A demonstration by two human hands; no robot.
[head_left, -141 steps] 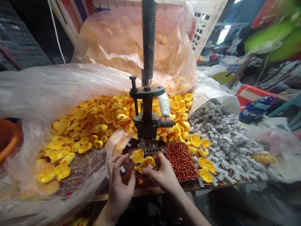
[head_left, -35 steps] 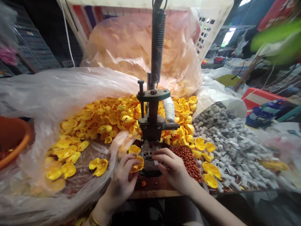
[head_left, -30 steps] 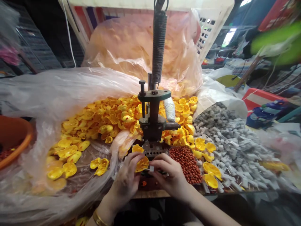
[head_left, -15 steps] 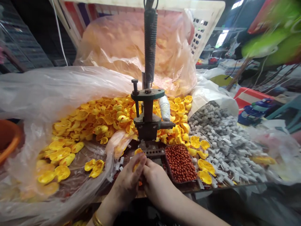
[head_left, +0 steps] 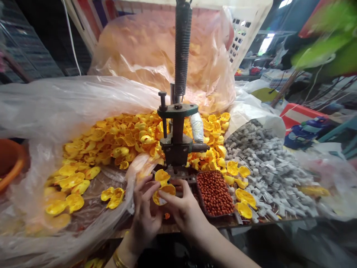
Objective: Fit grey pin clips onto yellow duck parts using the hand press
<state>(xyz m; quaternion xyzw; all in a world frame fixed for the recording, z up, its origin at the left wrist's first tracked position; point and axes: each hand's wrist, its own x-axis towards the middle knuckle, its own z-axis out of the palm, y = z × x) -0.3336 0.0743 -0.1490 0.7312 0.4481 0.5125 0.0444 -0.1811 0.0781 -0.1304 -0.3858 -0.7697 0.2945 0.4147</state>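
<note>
Between my hands is a yellow plastic shell piece [head_left: 164,186], its hollow halves facing up. My left hand [head_left: 146,208] holds its left side with curled fingers. The thumb and fingers of my right hand [head_left: 184,206] pinch its right side; a small whitish bit shows inside the lower half. Just beyond stands a dark metal press [head_left: 176,149] with a tall spring. To the right of my right hand sits a tray of small red-brown beads [head_left: 214,193]. Yellow shells [head_left: 117,137] are heaped behind and left of the press.
Small grey blocks with metal pins [head_left: 267,167] are piled at the right. Clear plastic sheeting [head_left: 69,96] covers the left side. An orange basin [head_left: 13,163] stands at the far left. Behind are a filled plastic bag [head_left: 156,48] and a white crate [head_left: 251,26].
My hands have moved apart, and the yellow shell piece between them now shows open. The view has shifted slightly.
</note>
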